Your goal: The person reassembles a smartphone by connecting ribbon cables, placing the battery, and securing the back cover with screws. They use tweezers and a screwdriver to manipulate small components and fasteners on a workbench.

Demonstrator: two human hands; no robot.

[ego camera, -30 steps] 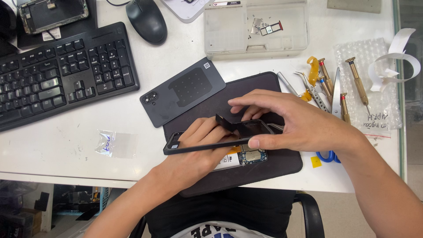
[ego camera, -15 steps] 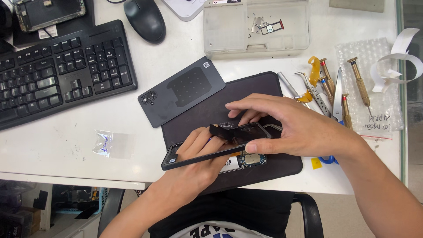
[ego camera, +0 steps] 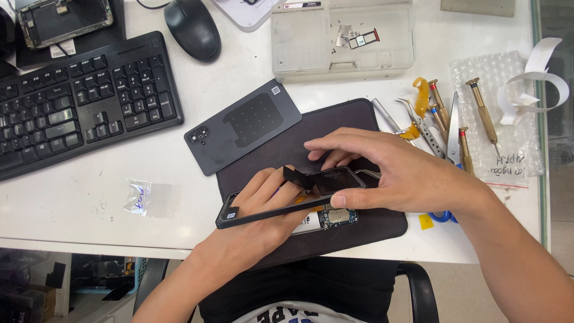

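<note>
Fingers of right hand [ego camera: 400, 173] pinch the phone frame [ego camera: 281, 206]; left hand [ego camera: 257, 221] cradles it, raised higher above the black mat [ego camera: 371, 224] than before.

White desk [ego camera: 89, 197], glossy, scuffed near its front edge. Directly on it: dark work mat [ego camera: 359, 230] under the fingers [ego camera: 335, 143]; black phone back cover [ego camera: 242, 125] just up-left of them, corner overlapping the mat; black keyboard [ego camera: 78, 104] far left; black mouse [ego camera: 192, 27] above-left; clear plastic parts tray [ego camera: 341, 60] above; small clear bag [ego camera: 149, 198] left of the left-hand fingers [ego camera: 263, 182]; tweezers, screwdrivers and a blade [ego camera: 445, 122] right of the fingers; bubble-wrap sheet [ego camera: 508, 149] farther right.
</note>
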